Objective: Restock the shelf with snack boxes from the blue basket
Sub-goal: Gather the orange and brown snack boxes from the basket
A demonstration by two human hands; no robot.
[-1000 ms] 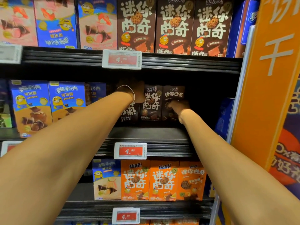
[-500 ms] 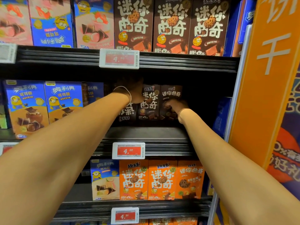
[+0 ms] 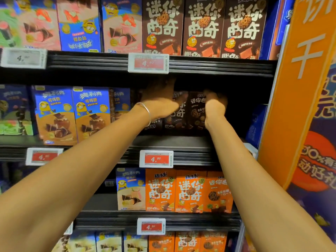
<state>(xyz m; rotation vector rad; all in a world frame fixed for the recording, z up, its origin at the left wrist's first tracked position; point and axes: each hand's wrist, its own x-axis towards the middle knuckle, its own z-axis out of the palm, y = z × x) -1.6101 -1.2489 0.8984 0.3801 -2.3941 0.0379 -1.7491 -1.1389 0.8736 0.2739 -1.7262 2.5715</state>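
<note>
Snack boxes (image 3: pixel 196 113) btwn L+R fingers (image 3: pixel 220 98)

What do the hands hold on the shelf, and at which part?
The right hand seems to grip the rightmost dark box at its upper right corner. For the left hand, cannot tell.

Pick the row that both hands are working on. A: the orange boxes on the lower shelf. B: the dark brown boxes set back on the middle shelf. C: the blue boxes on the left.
B: the left hand and the right hand both reach to the dark brown boxes deep on the middle shelf.
</note>
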